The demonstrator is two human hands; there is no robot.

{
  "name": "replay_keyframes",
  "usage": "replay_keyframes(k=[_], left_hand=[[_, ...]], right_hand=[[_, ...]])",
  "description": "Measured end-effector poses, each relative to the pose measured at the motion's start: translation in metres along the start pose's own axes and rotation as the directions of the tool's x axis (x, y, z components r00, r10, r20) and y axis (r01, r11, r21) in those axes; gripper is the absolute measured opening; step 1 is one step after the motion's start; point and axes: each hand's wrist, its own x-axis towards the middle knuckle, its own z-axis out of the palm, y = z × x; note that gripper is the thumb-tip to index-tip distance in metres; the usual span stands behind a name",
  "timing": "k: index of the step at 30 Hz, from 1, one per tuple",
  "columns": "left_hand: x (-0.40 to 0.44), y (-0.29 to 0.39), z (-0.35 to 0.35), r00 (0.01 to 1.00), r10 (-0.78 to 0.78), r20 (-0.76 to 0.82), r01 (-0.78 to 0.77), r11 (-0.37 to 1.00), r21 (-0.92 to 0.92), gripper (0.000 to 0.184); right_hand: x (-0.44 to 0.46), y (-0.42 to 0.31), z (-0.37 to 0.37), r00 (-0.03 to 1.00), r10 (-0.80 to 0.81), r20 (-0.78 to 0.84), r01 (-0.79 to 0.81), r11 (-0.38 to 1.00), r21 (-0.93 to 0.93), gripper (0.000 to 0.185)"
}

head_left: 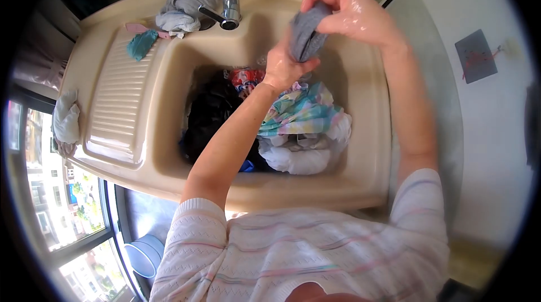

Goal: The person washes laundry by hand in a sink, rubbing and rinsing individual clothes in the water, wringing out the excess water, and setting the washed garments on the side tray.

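A dark grey cloth (307, 32) is held up over the back right of the sink basin, between my two hands. My left hand (284, 68) grips its lower left side, and my right hand (358, 17) pinches its upper right edge, wet with some suds. Below them, the basin holds black clothes (211, 113), a red patterned cloth (245, 79), a pastel checked cloth (298, 109) and white cloths (296, 155).
Behind the basin stands a metal faucet (230, 6) beside a bunched grey cloth (186, 9). A teal cloth (142, 44) lies on the ribbed washboard (115, 99). A white cloth (66, 116) hangs at the left rim. Below left is a blue bucket (145, 256).
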Motion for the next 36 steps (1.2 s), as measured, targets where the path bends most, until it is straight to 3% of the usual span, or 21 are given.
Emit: replay_keyframes(k=[4,5,9,10,12,14,16,17,19,20,24,25,28,29,30,31,32,33,35,36], left_hand=[[-0.014,0.006,-0.021,0.995,-0.082,-0.062,0.08,0.996,-0.03,0.06],[-0.017,0.003,-0.026,0.996,-0.054,-0.076,0.057,0.998,0.038,0.047],[-0.02,-0.007,-0.053,0.976,-0.215,-0.031,0.215,0.977,-0.001,0.038],[-0.018,-0.006,-0.056,0.975,-0.22,-0.029,0.219,0.975,-0.032,0.038],[-0.017,0.0,-0.058,0.971,-0.237,-0.036,0.233,0.968,-0.094,0.038],[-0.017,0.001,-0.06,0.973,-0.232,-0.004,0.229,0.961,-0.154,0.035],[-0.017,-0.01,-0.057,0.976,-0.216,0.039,0.219,0.962,-0.161,0.035],[-0.017,-0.012,-0.055,0.965,-0.259,0.049,0.261,0.918,-0.298,0.035],[-0.012,-0.001,-0.057,0.964,-0.256,0.076,0.266,0.906,-0.33,0.035],[-0.009,0.002,-0.059,0.965,-0.25,0.081,0.263,0.9,-0.347,0.036],[0.001,0.007,-0.066,0.997,0.033,0.069,-0.031,0.999,-0.023,0.039],[0.002,0.008,-0.07,0.993,0.021,0.118,-0.024,0.999,0.021,0.055],[0.002,-0.011,-0.067,1.0,-0.013,-0.01,0.012,0.994,-0.109,0.073],[-0.004,-0.022,-0.062,0.966,-0.19,0.177,0.254,0.84,-0.479,0.078],[-0.009,-0.028,-0.056,0.953,-0.24,0.182,0.301,0.722,-0.623,0.075],[-0.014,-0.031,-0.049,0.938,-0.287,0.195,0.332,0.579,-0.745,0.073],[-0.02,-0.032,-0.045,0.919,-0.329,0.216,0.346,0.416,-0.841,0.071],[-0.023,-0.02,-0.053,0.819,-0.426,0.385,0.48,0.14,-0.866,0.066],[-0.028,-0.029,-0.045,0.791,-0.398,0.464,0.529,0.063,-0.847,0.064],[-0.031,-0.034,-0.041,0.776,-0.382,0.502,0.551,0.024,-0.834,0.063]], right_hand=[[-0.012,-0.002,-0.014,0.978,0.009,-0.209,0.039,0.974,0.221,0.014],[-0.017,0.02,-0.026,0.978,0.014,-0.206,0.028,0.98,0.198,0.029],[-0.05,0.112,-0.013,0.911,0.254,-0.324,0.021,0.758,0.652,0.031],[-0.055,0.152,0.003,0.893,0.314,-0.324,0.025,0.682,0.731,0.031],[-0.059,0.184,0.066,0.834,0.508,-0.215,-0.191,0.632,0.751,0.038],[-0.056,0.194,0.101,0.886,0.462,-0.053,-0.355,0.746,0.563,0.049],[-0.036,0.157,0.134,0.948,0.167,-0.269,0.041,0.778,0.626,0.061],[-0.027,0.14,0.142,0.952,0.114,-0.283,0.051,0.853,0.519,0.06],[-0.01,0.114,0.15,0.957,-0.007,-0.291,0.088,0.96,0.267,0.059],[-0.004,0.112,0.155,0.942,0.022,-0.336,0.11,0.923,0.368,0.057],[0.012,0.118,0.16,0.889,0.168,-0.425,0.157,0.761,0.629,0.041],[0.014,0.117,0.156,0.891,0.229,-0.393,0.149,0.67,0.727,0.04],[0.019,0.125,0.149,0.923,0.264,-0.281,0.132,0.467,0.874,0.033],[0.02,0.12,0.145,0.94,0.251,-0.229,0.127,0.368,0.921,0.033],[0.02,0.118,0.143,0.955,0.234,-0.18,0.117,0.262,0.958,0.033],[0.024,0.127,0.146,0.926,0.359,-0.12,0.093,0.091,0.991,0.032],[0.024,0.128,0.145,0.928,0.362,-0.092,0.086,0.032,0.996,0.03],[0.023,0.127,0.143,0.929,0.363,-0.066,0.081,-0.027,0.996,0.027],[0.026,0.129,0.144,0.929,0.367,-0.047,0.094,-0.112,0.989,0.025],[0.028,0.134,0.147,0.903,0.426,-0.049,0.084,-0.065,0.994,0.025]])
